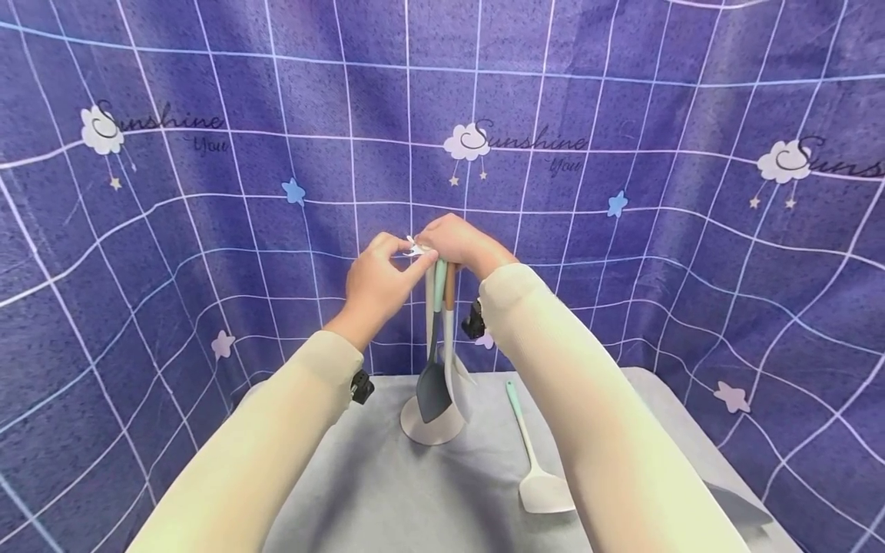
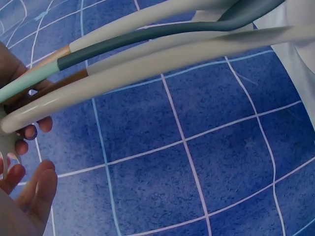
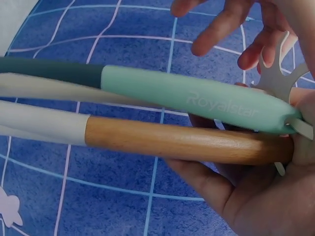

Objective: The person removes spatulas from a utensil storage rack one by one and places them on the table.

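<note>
A utensil stand with a round base (image 1: 413,428) and a white hooked top (image 1: 415,248) holds several hanging utensils. At that top, my left hand (image 1: 376,280) pinches a hook between thumb and index finger, its other fingers loose. Opposite it, my right hand (image 1: 456,236) curls round the top, partly hidden by the handles. A dark turner (image 1: 432,390) hangs by its mint handle (image 3: 187,98). Beside it hangs a white utensil with a wooden handle (image 3: 187,140), its end against my right palm. The stand's pale pole (image 2: 118,81) runs behind them.
A white turner with a mint handle (image 1: 542,491) lies on the grey table (image 1: 387,507), right of the stand. A grey object (image 1: 736,507) shows partly beyond my right sleeve. Blue patterned cloth (image 1: 311,115) hangs behind and along the sides.
</note>
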### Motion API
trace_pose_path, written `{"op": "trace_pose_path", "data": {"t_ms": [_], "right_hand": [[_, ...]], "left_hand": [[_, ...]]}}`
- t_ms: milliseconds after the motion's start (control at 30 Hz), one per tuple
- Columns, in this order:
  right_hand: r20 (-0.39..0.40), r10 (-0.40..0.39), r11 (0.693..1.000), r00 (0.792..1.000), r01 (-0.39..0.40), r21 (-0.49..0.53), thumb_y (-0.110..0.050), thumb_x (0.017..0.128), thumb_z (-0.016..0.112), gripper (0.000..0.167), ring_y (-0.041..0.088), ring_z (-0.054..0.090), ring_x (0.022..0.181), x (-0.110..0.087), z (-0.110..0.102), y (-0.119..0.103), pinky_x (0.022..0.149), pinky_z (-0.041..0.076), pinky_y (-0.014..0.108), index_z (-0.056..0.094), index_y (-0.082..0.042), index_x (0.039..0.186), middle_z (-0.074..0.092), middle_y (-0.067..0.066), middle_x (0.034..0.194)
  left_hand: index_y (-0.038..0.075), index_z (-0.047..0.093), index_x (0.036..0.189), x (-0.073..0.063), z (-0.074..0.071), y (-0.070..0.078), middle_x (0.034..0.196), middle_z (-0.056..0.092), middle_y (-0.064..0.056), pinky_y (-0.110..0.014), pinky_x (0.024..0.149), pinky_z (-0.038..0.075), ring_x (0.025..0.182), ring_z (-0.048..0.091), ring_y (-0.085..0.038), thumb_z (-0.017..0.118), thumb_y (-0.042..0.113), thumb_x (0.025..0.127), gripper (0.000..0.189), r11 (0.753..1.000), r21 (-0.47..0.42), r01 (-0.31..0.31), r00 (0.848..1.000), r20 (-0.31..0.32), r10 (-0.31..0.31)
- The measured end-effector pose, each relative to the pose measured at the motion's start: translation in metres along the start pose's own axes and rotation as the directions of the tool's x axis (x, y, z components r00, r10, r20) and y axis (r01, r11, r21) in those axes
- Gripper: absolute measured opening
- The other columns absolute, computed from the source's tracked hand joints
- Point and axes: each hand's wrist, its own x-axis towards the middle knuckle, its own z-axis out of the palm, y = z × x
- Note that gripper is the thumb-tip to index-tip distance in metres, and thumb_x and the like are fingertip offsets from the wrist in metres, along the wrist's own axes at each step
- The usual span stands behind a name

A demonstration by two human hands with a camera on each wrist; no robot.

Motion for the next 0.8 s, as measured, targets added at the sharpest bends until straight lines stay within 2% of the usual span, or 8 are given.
{"op": "trace_pose_path", "data": {"t_ms": [100, 233, 333, 500, 633, 800], "right_hand": [[0.001, -0.007, 1.0, 1.0, 0.007, -0.008, -0.035, 0.118, 0.054, 0.038, 0.015, 0.064, 0.077, -0.002, -0.001, 0.0, 0.072, 0.064, 0.036, 0.081, -0.013, 0.133, 0.071, 0.004, 0.097], [0.034, -0.047, 0.999, 0.998, 0.046, 0.023, -0.037, 0.119, 0.05, 0.04, 0.016, 0.067, 0.08, -0.006, -0.008, 0.002, 0.08, 0.067, 0.041, 0.08, -0.011, 0.127, 0.069, 0.002, 0.094], [0.095, -0.061, 0.996, 0.994, 0.053, 0.075, -0.038, 0.12, 0.045, 0.043, 0.02, 0.071, 0.092, -0.009, -0.016, 0.007, 0.093, 0.067, 0.045, 0.079, -0.013, 0.129, 0.072, 0.004, 0.106], [0.171, -0.073, 0.991, 0.983, 0.051, 0.126, -0.036, 0.121, 0.042, 0.046, 0.027, 0.074, 0.116, -0.012, -0.022, 0.013, 0.112, 0.063, 0.053, 0.073, -0.018, 0.148, 0.074, 0.009, 0.137], [0.164, -0.08, 0.99, 0.983, 0.059, 0.13, -0.034, 0.12, 0.048, 0.044, 0.03, 0.075, 0.125, -0.012, -0.021, 0.016, 0.117, 0.061, 0.056, 0.069, -0.017, 0.154, 0.072, 0.011, 0.146], [0.155, -0.063, 0.983, 0.986, 0.034, 0.179, -0.034, 0.121, 0.052, 0.042, 0.031, 0.075, 0.131, -0.012, -0.02, 0.021, 0.117, 0.062, 0.053, 0.07, -0.019, 0.156, 0.072, 0.01, 0.152]], "left_hand": [[0.014, 0.082, 0.133, -0.001, 0.002, 0.002, 0.136, 0.076, -0.002, -0.056, 0.099, 0.061, 0.122, 0.075, -0.037, 0.072, 0.07, 0.101, 0.065, 1.0, -0.009, -0.003, 1.0, -0.012, 0.003], [0.013, 0.082, 0.133, -0.003, 0.005, 0.005, 0.136, 0.076, -0.002, -0.058, 0.098, 0.061, 0.122, 0.076, -0.039, 0.071, 0.066, 0.102, 0.062, 1.0, -0.013, -0.022, 0.999, -0.038, 0.021], [0.013, 0.082, 0.131, -0.004, 0.007, 0.008, 0.135, 0.076, -0.002, -0.058, 0.095, 0.061, 0.119, 0.077, -0.04, 0.071, 0.063, 0.103, 0.058, 0.999, -0.009, -0.031, 0.998, -0.05, 0.031], [0.014, 0.081, 0.13, -0.006, 0.007, 0.007, 0.136, 0.075, -0.001, -0.059, 0.092, 0.061, 0.114, 0.077, -0.042, 0.071, 0.063, 0.103, 0.057, 0.999, 0.024, -0.028, 0.998, -0.061, 0.03], [0.016, 0.081, 0.13, -0.007, 0.008, 0.003, 0.136, 0.076, -0.001, -0.058, 0.088, 0.061, 0.11, 0.078, -0.042, 0.068, 0.066, 0.104, 0.059, 0.999, 0.05, -0.02, 0.998, -0.061, 0.023], [0.017, 0.081, 0.132, -0.007, 0.006, 0.002, 0.138, 0.076, 0.001, -0.057, 0.088, 0.061, 0.109, 0.078, -0.042, 0.066, 0.068, 0.104, 0.06, 0.998, 0.066, -0.012, 0.999, -0.047, 0.015]]}}
